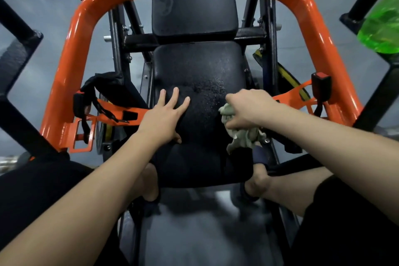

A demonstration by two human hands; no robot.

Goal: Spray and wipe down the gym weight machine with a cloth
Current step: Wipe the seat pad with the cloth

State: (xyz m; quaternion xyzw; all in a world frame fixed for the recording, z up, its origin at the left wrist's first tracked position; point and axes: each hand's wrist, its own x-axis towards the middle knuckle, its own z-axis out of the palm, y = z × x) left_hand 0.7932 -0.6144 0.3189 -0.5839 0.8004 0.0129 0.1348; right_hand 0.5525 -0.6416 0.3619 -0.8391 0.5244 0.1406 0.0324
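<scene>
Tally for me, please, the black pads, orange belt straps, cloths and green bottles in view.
black pads: 2, backrest pad and seat pad
orange belt straps: 2, left strap and right strap
cloth: 1
green bottle: 1
total: 6

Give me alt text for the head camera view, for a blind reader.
A person's right hand grips a crumpled grey-green cloth on the droplet-wet black padded seat of an orange-framed weight machine, while the left hand rests flat on the seat. A translucent green bottle shows at upper right.
</scene>
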